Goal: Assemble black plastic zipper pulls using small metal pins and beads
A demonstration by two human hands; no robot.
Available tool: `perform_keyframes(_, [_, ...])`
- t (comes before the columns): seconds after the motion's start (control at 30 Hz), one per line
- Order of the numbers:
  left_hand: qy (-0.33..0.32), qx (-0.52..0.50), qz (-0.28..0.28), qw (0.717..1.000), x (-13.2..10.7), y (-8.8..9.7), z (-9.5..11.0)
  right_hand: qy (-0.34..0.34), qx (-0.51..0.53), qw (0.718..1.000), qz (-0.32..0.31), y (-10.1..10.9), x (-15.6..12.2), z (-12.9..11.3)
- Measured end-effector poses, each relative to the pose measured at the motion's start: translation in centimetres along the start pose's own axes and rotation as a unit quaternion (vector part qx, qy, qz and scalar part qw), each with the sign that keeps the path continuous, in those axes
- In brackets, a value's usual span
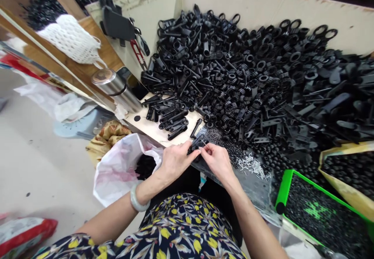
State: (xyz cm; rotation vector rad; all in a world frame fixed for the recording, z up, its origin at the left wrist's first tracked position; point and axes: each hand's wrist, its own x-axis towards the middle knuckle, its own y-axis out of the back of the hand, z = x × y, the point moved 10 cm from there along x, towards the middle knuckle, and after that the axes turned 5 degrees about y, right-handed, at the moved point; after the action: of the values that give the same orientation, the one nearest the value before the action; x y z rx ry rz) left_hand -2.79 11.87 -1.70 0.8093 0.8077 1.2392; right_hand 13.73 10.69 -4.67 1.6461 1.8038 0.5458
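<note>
In the head view, I saw the left hand (177, 159) grasping a small black plastic part (194, 145) near the front edge of the pale, flat counter (154, 129), the right hand's (216, 161) fingers pinching a slender silvery metal pin (203, 142) that, I judged, needed straight, steady alignment.

It is an assembly workshop, as the walled bench (153, 131), heaped black plastic parts (233, 72) and scattered metal pins (253, 164) show.

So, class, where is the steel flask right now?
In the head view, the steel flask is left of centre, beside the dark phone and just below the white netting.
</note>
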Motion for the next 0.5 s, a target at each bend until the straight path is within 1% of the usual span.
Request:
perform_keyframes(0.07, [0.009, 0.023, -0.035, 0.999, 0.7, -0.6, -0.1, 0.010, 0.014, 1.000, 0.004, 0.4, -0.3, 0.5])
perform_keyframes(0.1, [0.020, 0.041, -0.044, 0.998, 1.3, -0.7, -0.4, 0.013, 0.019, 1.000, 0.007, 0.6, -0.5, 0.7])
perform_keyframes(0.2, [0.068, 0.107, -0.036, 0.991, 2.7, 0.2, -1.5, 0.020, 0.026, 0.999, 0.007, 0.8, -1.1, 1.0])
perform_keyframes(0.27, [0.083, 0.149, -0.025, 0.985, 3.0, 1.0, -1.8, 0.027, 0.023, 0.999, 0.003, 0.6, -1.2, 0.5])
perform_keyframes(0.37, [0.067, 0.187, -0.015, 0.980, 2.5, 1.6, -1.4, 0.037, -0.003, 0.999, 0.011, 0.2, -0.7, -0.8])
perform_keyframes(0.43, [0.045, 0.182, -0.012, 0.982, 1.7, 1.5, -1.0, 0.043, -0.019, 0.999, 0.018, 0.1, -0.1, -1.5])
perform_keyframes(0.5, [0.027, 0.166, -0.014, 0.986, 0.9, 1.2, -0.8, 0.057, -0.015, 0.998, 0.018, 0.1, 0.3, -2.1])
